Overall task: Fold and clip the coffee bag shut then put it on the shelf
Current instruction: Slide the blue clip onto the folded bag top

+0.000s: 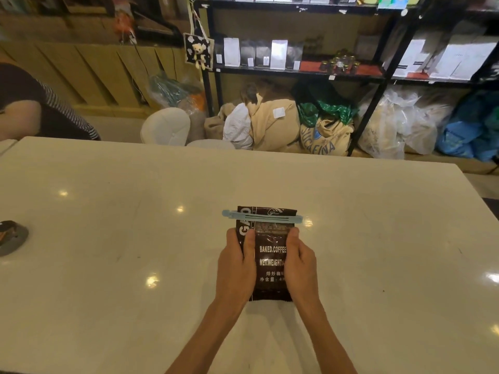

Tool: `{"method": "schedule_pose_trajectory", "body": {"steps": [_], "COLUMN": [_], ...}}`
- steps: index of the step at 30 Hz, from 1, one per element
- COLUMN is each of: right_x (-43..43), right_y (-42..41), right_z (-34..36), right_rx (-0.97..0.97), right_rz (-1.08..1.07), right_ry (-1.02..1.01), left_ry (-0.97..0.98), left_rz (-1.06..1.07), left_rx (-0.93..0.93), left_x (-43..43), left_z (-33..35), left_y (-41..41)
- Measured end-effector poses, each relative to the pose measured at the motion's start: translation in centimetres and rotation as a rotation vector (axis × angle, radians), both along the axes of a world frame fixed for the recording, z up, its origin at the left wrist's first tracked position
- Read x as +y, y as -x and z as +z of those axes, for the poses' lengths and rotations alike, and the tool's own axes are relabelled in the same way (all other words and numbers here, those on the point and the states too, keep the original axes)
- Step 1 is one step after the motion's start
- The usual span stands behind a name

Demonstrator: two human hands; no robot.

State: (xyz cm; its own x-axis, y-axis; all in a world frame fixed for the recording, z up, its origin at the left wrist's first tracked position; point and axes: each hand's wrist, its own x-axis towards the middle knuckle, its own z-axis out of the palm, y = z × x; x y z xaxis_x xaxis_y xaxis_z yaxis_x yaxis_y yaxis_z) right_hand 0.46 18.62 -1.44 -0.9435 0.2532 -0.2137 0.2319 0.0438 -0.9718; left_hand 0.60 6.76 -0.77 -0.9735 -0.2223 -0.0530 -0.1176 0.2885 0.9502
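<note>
A dark brown coffee bag (270, 255) with white lettering lies flat on the white table (108, 238), its top pointing away from me. A light blue clip (262, 217) is clamped across the bag near its folded top. My left hand (237, 263) grips the bag's left side, thumb on its face. On the opposite side my right hand (299, 263) holds the right edge the same way. The black metal shelf (297, 71) stands beyond the table's far edge.
The shelf carries white and dark bags and small jars (340, 62). Burlap sacks (324, 133) and plastic bags fill its bottom level. A person's arm (32, 109) is at the far left. A grey object (10, 237) lies at the table's left edge.
</note>
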Motion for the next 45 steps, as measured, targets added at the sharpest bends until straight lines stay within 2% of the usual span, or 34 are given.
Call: {"method": "schedule_pose_trajectory", "body": {"steps": [3,6,10,12,15,20,22,25,27,30,35,36,38,40,41,45], "right_x": [-0.2,-0.9,-3.0,-3.9,-4.5,-3.2,-1.6,0.3,1.2,3.0,7.5,8.5,11.3,14.1,15.6,22.0], "right_y": [0.1,0.5,0.2,-0.4,-1.9,-5.1,-7.0,-9.7,-11.3,-12.9,-16.2,-17.0,-18.8,-20.0,-20.6,-22.9], "right_z": [1.2,3.0,4.9,5.5,5.6,5.7,6.0,7.0,7.7,8.4,8.7,9.1,10.1,11.3,11.9,13.4], "right_rx": [-0.031,0.093,0.144,0.145,0.120,0.059,0.047,0.055,0.094,0.141,0.159,0.150,0.109,0.062,0.046,0.033], "right_rz": [0.091,0.078,-0.033,-0.075,-0.160,-0.346,-0.379,-0.321,-0.305,-0.364,-0.447,-0.430,-0.340,-0.276,-0.267,-0.307], "right_ry": [0.143,0.171,0.169,0.148,0.119,0.047,-0.022,-0.131,-0.185,-0.255,-0.362,-0.423,-0.750,-1.056,-1.121,-1.162], "left_ry": [-0.039,-0.022,-0.319,-0.397,-0.442,-0.456,-0.376,-0.040,0.098,0.204,0.477,0.538,0.663,0.736,0.740,0.649], "left_rz": [-0.062,-0.161,-0.376,-0.379,-0.339,-0.524,-0.701,-0.924,-0.982,-1.039,-1.193,-1.208,-1.231,-1.242,-1.242,-1.225], "left_rx": [-0.011,-0.010,-0.096,-0.085,-0.052,-0.167,-0.190,-0.108,-0.014,0.164,0.576,0.668,0.792,0.870,0.887,0.874], "left_x": [-2.4,-4.5,-6.9,-8.2,-8.7,-7.1,-6.3,-4.3,-2.1,1.3,7.4,8.7,11.8,15.0,16.7,23.6], "left_z": [1.2,2.4,3.8,5.0,5.8,4.8,4.9,6.0,7.1,8.9,10.9,11.3,12.0,12.6,12.8,13.3], "left_y": [0.4,0.3,0.0,0.9,2.0,1.5,1.6,2.0,1.3,-0.1,-2.6,-3.3,-5.3,-7.3,-8.4,-10.6]}}
